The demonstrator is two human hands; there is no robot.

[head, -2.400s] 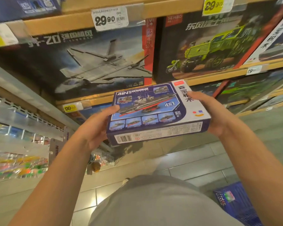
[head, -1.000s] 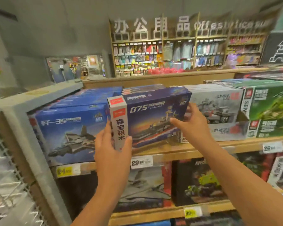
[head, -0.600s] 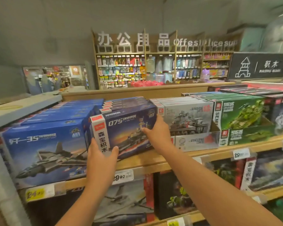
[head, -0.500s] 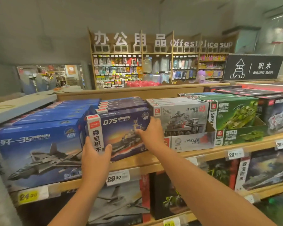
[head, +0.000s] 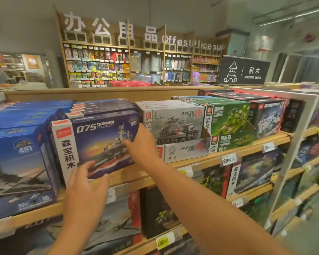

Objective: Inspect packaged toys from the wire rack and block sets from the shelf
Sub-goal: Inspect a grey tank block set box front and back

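Observation:
A dark blue block set box (head: 99,140) marked 075, with a warship picture, stands upright at the front of the top wooden shelf (head: 201,161). Several like boxes are lined up behind it. My right hand (head: 142,144) lies against the box's right edge, fingers straight and thumb on its front. My left hand (head: 85,188) hovers at the box's lower left corner with its fingers spread and relaxed, the fingertips just at the front face, gripping nothing. No wire rack is in view.
A blue jet box (head: 17,172) stands left of the set, a grey tank box (head: 177,126) right of it, then a green tank box (head: 228,118). A white frame post (head: 300,144) rises at the right. More boxes fill the lower shelves.
The box went from my hands up onto the top shelf and was slid back into its row. My left hand has let go of its left end and drawn back and down.

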